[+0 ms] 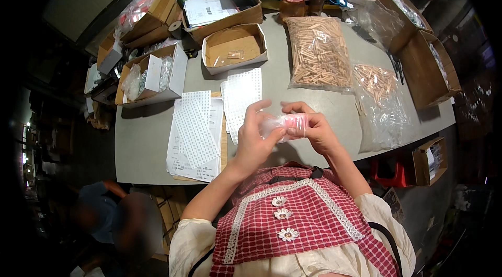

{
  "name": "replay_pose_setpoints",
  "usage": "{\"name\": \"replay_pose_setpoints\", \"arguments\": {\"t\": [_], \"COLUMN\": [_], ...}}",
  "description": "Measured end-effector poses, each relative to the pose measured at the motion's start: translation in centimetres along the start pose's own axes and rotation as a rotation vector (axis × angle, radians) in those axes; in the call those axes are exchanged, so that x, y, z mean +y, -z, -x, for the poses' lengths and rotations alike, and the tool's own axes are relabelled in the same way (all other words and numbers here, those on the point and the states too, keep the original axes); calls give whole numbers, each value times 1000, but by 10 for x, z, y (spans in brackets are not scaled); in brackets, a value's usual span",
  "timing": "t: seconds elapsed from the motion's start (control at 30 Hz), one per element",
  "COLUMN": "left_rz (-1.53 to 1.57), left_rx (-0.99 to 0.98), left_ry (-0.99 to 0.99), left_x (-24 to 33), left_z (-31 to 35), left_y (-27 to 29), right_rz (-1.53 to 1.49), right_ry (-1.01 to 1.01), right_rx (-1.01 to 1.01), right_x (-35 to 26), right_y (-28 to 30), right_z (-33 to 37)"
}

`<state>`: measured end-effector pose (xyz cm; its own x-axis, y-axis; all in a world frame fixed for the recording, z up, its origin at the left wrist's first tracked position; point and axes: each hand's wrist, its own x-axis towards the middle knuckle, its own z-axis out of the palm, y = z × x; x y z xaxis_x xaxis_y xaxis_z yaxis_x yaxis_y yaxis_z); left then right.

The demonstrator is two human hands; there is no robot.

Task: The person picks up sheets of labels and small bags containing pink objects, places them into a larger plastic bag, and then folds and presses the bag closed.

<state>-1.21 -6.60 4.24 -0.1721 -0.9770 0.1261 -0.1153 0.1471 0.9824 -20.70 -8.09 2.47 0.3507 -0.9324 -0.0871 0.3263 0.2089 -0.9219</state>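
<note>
Between my two hands, above the table's near edge, is a small clear plastic bag with pink-red markings or contents. My left hand pinches its left end between thumb and fingers. Around the pink end curl the thumb and fingers of my right hand, with the index finger raised. What lies inside the bag cannot be made out. Beyond my hands lies a large clear bag of wooden dowels. An opened bag with fewer dowels is to its right.
Sheets of small round stickers lie on papers at left. A shallow carton holds a small packet of dowels. Boxes of bagged parts line the left; a tall carton stands right. Another person is at lower left.
</note>
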Motion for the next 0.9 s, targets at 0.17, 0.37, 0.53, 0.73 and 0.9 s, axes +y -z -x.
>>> {"name": "replay_pose_setpoints", "arguments": {"t": [0.17, 0.37, 0.53, 0.73, 0.9], "left_rz": [376, 270, -13, -106, 110], "left_rx": [25, -83, -15, 99, 8], "left_ry": [240, 253, 221, 39, 222], "left_x": [-5, -10, -2, -5, -1], "left_z": [1, 3, 8, 15, 10], "left_y": [6, 17, 14, 2, 11], "right_rz": [67, 83, 211, -86, -162], "right_ry": [191, 32, -60, -137, 25], "right_rx": [116, 14, -58, -69, 97], "right_x": [14, 12, 10, 6, 22], "right_y": [12, 7, 1, -10, -4], "right_z": [-4, -4, -3, 2, -4]}}
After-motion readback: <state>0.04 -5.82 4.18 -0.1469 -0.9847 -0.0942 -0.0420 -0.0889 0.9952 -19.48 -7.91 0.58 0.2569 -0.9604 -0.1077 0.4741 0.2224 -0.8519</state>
